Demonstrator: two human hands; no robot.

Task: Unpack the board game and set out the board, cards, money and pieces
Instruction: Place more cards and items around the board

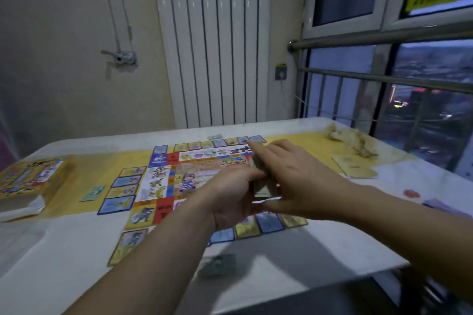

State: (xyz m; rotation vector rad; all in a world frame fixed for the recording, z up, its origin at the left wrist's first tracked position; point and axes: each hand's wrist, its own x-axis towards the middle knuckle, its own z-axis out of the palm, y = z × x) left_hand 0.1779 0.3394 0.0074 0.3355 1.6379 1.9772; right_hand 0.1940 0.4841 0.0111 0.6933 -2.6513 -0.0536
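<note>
both hands met over the right part of the board point(194, 174), which lay open on the table point(294, 258) with cards point(125, 188) already ranged along its left, far and near edges. the left hand point(231, 195) cupped a stack point(265, 183) from below, fingers curled round its left side, while the right hand point(297, 179) lay across the top with the thumb tucked under the near end, so that it pinched the stack. blur made it impossible to tell whether these were cards or money notes. the step in hand seemed to be dealing from this stack to fill the right edge of the board, hidden behind the hands. to do it well, the left hand should keep the stack square and low over the board, and the right thumb should slide off only the top piece, not a clump. each piece wants laying flat, just beside the board's edge and in line with its neighbours, without dragging a wrist across the near row. the box point(28, 179) sat well apart at the far left, a loose green note point(93, 193) near it, and a thin booklet point(354, 166) at the right.
</note>
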